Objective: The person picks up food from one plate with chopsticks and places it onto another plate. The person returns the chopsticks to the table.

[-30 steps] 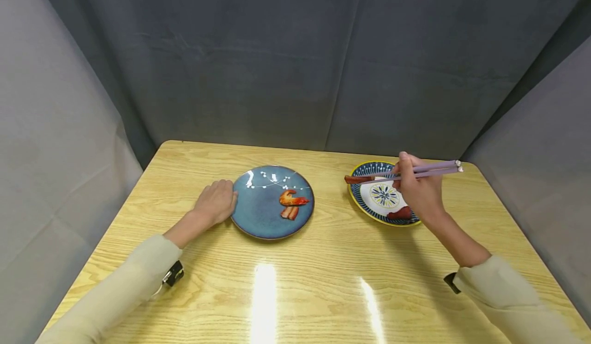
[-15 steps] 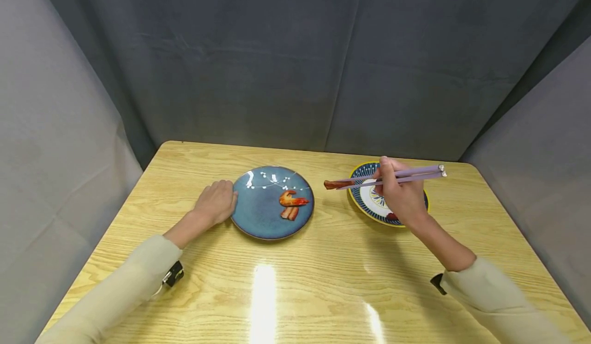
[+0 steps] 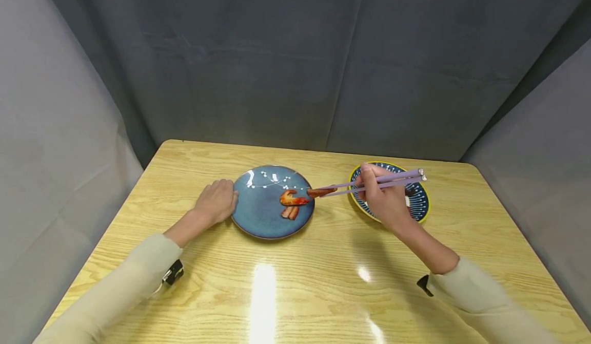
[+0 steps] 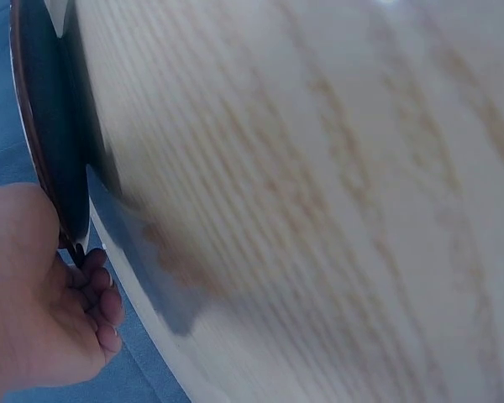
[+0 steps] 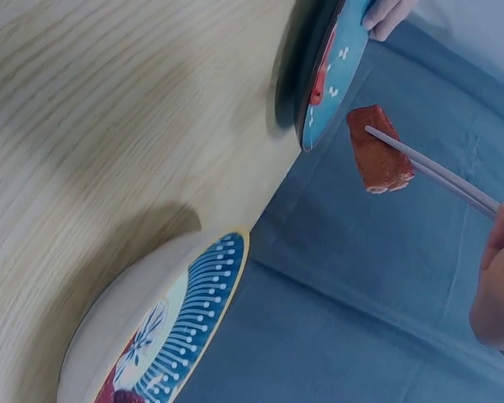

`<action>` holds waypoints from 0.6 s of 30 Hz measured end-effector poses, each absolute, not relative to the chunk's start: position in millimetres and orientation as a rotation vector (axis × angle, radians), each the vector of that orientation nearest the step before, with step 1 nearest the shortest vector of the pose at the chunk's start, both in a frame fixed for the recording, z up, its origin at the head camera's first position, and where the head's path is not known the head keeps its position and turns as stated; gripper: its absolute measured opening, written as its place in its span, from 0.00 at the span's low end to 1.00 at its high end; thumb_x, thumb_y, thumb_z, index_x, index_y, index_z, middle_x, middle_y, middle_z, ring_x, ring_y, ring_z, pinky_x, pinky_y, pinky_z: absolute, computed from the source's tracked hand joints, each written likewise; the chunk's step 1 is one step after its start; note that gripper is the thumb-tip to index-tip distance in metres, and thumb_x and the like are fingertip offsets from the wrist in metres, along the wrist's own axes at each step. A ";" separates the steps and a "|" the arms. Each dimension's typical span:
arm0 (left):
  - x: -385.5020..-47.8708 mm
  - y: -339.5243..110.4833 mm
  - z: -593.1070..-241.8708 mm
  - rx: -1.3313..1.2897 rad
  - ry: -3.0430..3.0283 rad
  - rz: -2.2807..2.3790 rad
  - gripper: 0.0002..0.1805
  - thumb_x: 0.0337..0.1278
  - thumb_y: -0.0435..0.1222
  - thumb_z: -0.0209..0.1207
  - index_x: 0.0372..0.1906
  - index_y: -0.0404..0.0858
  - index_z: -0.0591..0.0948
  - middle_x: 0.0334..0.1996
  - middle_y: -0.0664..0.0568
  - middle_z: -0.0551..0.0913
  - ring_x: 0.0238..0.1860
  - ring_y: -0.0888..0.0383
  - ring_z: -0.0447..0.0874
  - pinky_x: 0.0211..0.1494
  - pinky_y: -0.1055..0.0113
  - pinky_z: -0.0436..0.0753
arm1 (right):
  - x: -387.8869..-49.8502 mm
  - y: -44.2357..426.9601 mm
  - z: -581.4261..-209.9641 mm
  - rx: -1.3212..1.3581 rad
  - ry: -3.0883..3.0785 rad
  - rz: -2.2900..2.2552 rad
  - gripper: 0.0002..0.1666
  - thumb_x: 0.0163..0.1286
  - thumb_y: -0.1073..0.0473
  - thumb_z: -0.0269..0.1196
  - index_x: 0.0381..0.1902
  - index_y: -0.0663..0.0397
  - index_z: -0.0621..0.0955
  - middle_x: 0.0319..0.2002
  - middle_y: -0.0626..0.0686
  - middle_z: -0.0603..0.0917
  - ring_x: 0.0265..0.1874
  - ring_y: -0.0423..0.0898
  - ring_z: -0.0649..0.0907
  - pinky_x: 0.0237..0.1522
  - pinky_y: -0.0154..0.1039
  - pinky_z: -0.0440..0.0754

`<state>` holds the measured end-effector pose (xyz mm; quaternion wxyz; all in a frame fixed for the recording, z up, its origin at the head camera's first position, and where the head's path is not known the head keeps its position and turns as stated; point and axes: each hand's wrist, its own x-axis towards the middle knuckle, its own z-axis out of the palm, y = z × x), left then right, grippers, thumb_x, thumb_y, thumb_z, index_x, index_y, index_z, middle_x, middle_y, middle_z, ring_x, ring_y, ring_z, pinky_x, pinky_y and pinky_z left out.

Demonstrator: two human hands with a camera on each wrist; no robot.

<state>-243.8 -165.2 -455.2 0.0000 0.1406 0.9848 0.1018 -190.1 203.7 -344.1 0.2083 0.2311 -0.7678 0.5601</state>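
Centre frame, a right hand (image 3: 385,197), fingers curled round chopsticks (image 3: 399,175), clamps a meat piece (image 3: 320,193) aloft by the right edge of the blue plate (image 3: 258,211); centre left, a left hand (image 3: 216,200) grips its rim, seemingly for steadiness

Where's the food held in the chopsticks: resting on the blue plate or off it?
Off it: the right wrist view shows a gap between that food and the blue plate.

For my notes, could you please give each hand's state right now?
Left hand: holding the plate by its edge.
Right hand: holding chopsticks gripping a food piece.
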 end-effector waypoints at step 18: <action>-242.4 -164.4 -456.2 0.440 3.097 0.317 0.15 0.76 0.39 0.43 0.37 0.32 0.72 0.29 0.46 0.70 0.34 0.48 0.71 0.39 0.54 0.72 | -189.0 167.2 -360.6 0.764 -2.140 1.621 0.22 0.78 0.67 0.52 0.21 0.66 0.79 0.14 0.55 0.77 0.11 0.46 0.75 0.11 0.30 0.68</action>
